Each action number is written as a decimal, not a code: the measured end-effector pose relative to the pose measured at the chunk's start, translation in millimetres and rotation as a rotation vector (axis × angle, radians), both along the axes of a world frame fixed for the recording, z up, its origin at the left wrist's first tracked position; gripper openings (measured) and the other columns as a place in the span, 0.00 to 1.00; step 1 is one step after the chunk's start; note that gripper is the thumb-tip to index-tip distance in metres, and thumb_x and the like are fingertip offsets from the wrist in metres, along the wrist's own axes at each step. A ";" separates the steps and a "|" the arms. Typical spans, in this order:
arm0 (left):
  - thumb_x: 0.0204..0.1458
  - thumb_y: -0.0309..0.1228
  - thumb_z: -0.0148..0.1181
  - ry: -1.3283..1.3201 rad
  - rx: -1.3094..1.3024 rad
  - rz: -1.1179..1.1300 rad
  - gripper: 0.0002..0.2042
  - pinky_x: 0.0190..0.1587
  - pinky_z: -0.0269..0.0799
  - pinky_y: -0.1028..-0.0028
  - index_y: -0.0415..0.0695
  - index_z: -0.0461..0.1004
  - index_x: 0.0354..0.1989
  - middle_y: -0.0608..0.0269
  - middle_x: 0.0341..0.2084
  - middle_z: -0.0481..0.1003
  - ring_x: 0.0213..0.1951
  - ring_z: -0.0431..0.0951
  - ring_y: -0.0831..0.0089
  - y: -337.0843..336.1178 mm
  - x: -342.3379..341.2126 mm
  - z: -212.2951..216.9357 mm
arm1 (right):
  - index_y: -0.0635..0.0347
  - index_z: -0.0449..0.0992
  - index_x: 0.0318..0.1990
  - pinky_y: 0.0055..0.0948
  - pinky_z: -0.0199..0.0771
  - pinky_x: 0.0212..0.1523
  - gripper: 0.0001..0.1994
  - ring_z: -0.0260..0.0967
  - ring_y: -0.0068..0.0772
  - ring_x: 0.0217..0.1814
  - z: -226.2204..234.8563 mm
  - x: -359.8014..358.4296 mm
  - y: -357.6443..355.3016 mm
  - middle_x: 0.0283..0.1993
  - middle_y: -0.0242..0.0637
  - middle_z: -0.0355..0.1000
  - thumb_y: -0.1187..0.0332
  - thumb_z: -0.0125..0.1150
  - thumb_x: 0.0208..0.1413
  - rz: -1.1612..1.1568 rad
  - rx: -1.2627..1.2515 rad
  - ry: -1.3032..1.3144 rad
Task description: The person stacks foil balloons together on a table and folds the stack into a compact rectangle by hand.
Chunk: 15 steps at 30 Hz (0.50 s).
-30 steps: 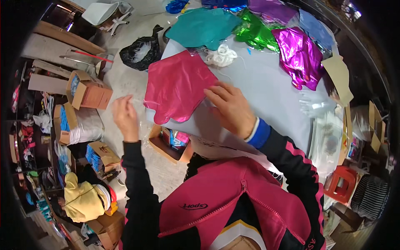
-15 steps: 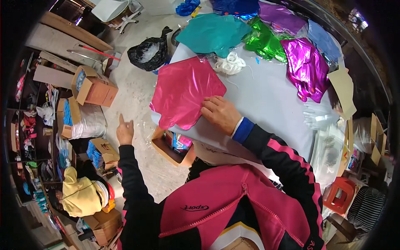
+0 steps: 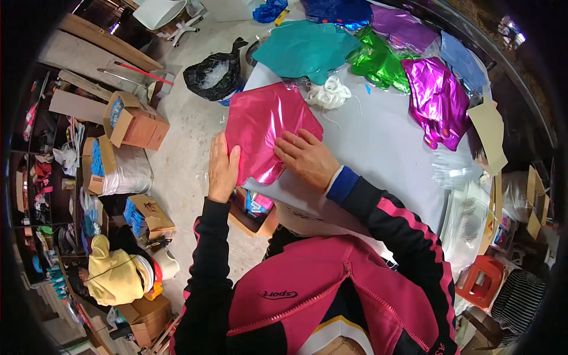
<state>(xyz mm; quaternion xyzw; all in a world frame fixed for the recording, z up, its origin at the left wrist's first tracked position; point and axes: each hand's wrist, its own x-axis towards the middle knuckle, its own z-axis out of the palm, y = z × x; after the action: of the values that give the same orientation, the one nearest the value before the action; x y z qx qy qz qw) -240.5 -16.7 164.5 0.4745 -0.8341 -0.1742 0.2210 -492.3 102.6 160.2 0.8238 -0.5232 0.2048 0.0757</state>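
Observation:
A shiny pink foil piece [image 3: 264, 118], flat and many-cornered like an uninflated foil balloon, lies at the table's near left corner. My left hand [image 3: 221, 171] is open at its left edge, fingers stretched out and thumb apart on the foil side; whether the fingers reach under the edge is hard to see. Across the foil's lower right part rests my right hand [image 3: 307, 158], open and palm down. A loose bundle of white string [image 3: 328, 93] sits just beyond the foil, next to a teal foil piece [image 3: 305, 50].
Green [image 3: 378, 62], magenta [image 3: 438, 103] and blue foil pieces [image 3: 463, 59] line the far and right side of the grey table [image 3: 384, 142]. Clear plastic sleeves [image 3: 464, 219] stack at the right. Below the left corner stands an open carton [image 3: 260, 225]. A person in yellow [image 3: 121, 272] crouches at left.
My left hand has come in from the left, off the table, to the foil's left edge. My right hand has slid slightly left on the foil.

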 end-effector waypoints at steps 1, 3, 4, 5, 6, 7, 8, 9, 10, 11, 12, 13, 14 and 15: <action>0.68 0.40 0.53 0.000 0.001 0.002 0.31 0.75 0.51 0.57 0.31 0.58 0.72 0.35 0.69 0.62 0.73 0.58 0.44 0.2 -0.7 -1.2 | 0.60 0.74 0.63 0.49 0.63 0.71 0.23 0.64 0.44 0.73 -3.1 0.0 0.0 0.68 0.41 0.70 0.65 0.53 0.61 0.002 0.001 0.000; 0.67 0.42 0.53 0.003 0.032 0.023 0.31 0.75 0.52 0.56 0.31 0.58 0.72 0.35 0.69 0.63 0.72 0.59 0.44 0.4 -2.5 -0.9 | 0.60 0.77 0.54 0.46 0.68 0.68 0.17 0.70 0.46 0.67 -7.3 1.3 -1.6 0.61 0.42 0.75 0.66 0.55 0.59 0.008 -0.083 -0.108; 0.67 0.42 0.53 0.003 0.032 0.025 0.31 0.75 0.52 0.56 0.31 0.58 0.72 0.35 0.69 0.63 0.72 0.59 0.44 1.0 -5.0 -0.1 | 0.60 0.77 0.54 0.46 0.68 0.68 0.17 0.70 0.46 0.67 -7.1 -1.5 -2.5 0.61 0.42 0.75 0.66 0.55 0.59 0.011 -0.084 -0.108; 0.67 0.42 0.54 0.030 0.046 0.029 0.31 0.74 0.54 0.56 0.32 0.59 0.71 0.35 0.68 0.64 0.72 0.60 0.44 1.8 -7.8 0.3 | 0.58 0.78 0.50 0.42 0.73 0.62 0.13 0.73 0.45 0.62 -6.8 -6.4 -3.6 0.55 0.39 0.77 0.67 0.59 0.58 0.045 -0.079 -0.211; 0.67 0.42 0.54 0.055 0.064 0.034 0.31 0.73 0.55 0.57 0.32 0.60 0.71 0.36 0.68 0.64 0.71 0.62 0.44 2.8 -8.2 1.4 | 0.56 0.79 0.45 0.38 0.77 0.56 0.10 0.76 0.43 0.57 -2.7 -7.2 -3.8 0.50 0.36 0.79 0.68 0.62 0.57 0.079 -0.071 -0.317; 0.67 0.42 0.54 0.053 0.066 0.036 0.31 0.73 0.55 0.57 0.32 0.60 0.71 0.36 0.68 0.64 0.71 0.62 0.44 2.9 -7.5 2.6 | 0.56 0.79 0.45 0.38 0.77 0.56 0.10 0.76 0.43 0.57 1.2 -6.2 -3.4 0.50 0.36 0.79 0.68 0.62 0.57 0.081 -0.068 -0.320; 0.67 0.42 0.55 0.071 0.080 0.039 0.31 0.72 0.57 0.57 0.33 0.60 0.71 0.37 0.67 0.65 0.70 0.63 0.44 3.1 -6.9 3.6 | 0.55 0.78 0.41 0.38 0.78 0.50 0.08 0.76 0.44 0.51 5.1 -5.3 -3.0 0.44 0.36 0.77 0.68 0.65 0.55 0.046 0.023 -0.384; 0.67 0.42 0.55 0.092 0.092 0.041 0.31 0.72 0.59 0.58 0.34 0.61 0.71 0.37 0.67 0.66 0.69 0.65 0.45 2.8 -7.0 3.8 | 0.55 0.77 0.37 0.38 0.79 0.44 0.07 0.76 0.44 0.44 8.5 -5.2 -2.7 0.38 0.35 0.76 0.68 0.68 0.52 0.010 0.112 -0.446; 0.67 0.42 0.55 0.091 0.093 0.042 0.31 0.72 0.59 0.58 0.34 0.61 0.71 0.37 0.67 0.66 0.69 0.65 0.45 2.3 -6.5 3.0 | 0.55 0.77 0.37 0.38 0.79 0.44 0.07 0.76 0.44 0.44 9.8 -5.2 -3.3 0.38 0.35 0.76 0.68 0.68 0.52 0.010 0.114 -0.446; 0.67 0.42 0.55 0.097 0.087 0.045 0.30 0.71 0.60 0.59 0.34 0.61 0.71 0.38 0.67 0.66 0.68 0.65 0.46 1.6 -5.8 1.9 | 0.55 0.77 0.36 0.38 0.78 0.42 0.08 0.74 0.43 0.42 11.0 -5.5 -4.3 0.36 0.35 0.74 0.67 0.69 0.51 0.005 0.084 -0.507; 0.66 0.42 0.56 0.103 0.080 0.048 0.30 0.71 0.61 0.59 0.34 0.61 0.71 0.39 0.66 0.67 0.68 0.66 0.46 0.5 -5.3 1.0 | 0.54 0.76 0.35 0.38 0.77 0.39 0.09 0.72 0.42 0.39 11.2 -5.9 -5.3 0.35 0.35 0.73 0.66 0.71 0.50 -0.001 0.053 -0.567; 0.66 0.42 0.56 0.104 0.081 0.048 0.30 0.71 0.61 0.59 0.34 0.61 0.71 0.39 0.66 0.67 0.68 0.66 0.46 -0.7 -4.8 0.2 | 0.54 0.76 0.35 0.38 0.77 0.39 0.09 0.72 0.42 0.39 9.8 -5.3 -5.9 0.35 0.35 0.73 0.66 0.71 0.50 -0.002 0.054 -0.567; 0.66 0.41 0.56 0.129 0.099 0.050 0.30 0.71 0.61 0.59 0.34 0.61 0.71 0.39 0.66 0.67 0.68 0.66 0.46 -1.9 -4.2 -0.4 | 0.54 0.76 0.35 0.38 0.77 0.40 0.09 0.72 0.42 0.40 8.1 -4.0 -6.7 0.35 0.34 0.73 0.65 0.71 0.51 -0.033 0.052 -0.510; 0.66 0.41 0.56 0.154 0.118 0.054 0.30 0.70 0.61 0.59 0.35 0.61 0.71 0.39 0.66 0.67 0.68 0.66 0.46 -2.9 -3.4 -1.1 | 0.53 0.76 0.35 0.38 0.77 0.40 0.09 0.72 0.42 0.41 9.3 -2.0 -7.8 0.36 0.33 0.74 0.64 0.71 0.51 -0.064 0.051 -0.453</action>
<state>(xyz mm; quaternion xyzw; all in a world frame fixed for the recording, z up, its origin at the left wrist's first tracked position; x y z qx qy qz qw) -244.0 -19.6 163.4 0.4943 -0.7899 -0.2526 0.2606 -494.3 94.8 169.5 0.7415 -0.5576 0.3685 -0.0580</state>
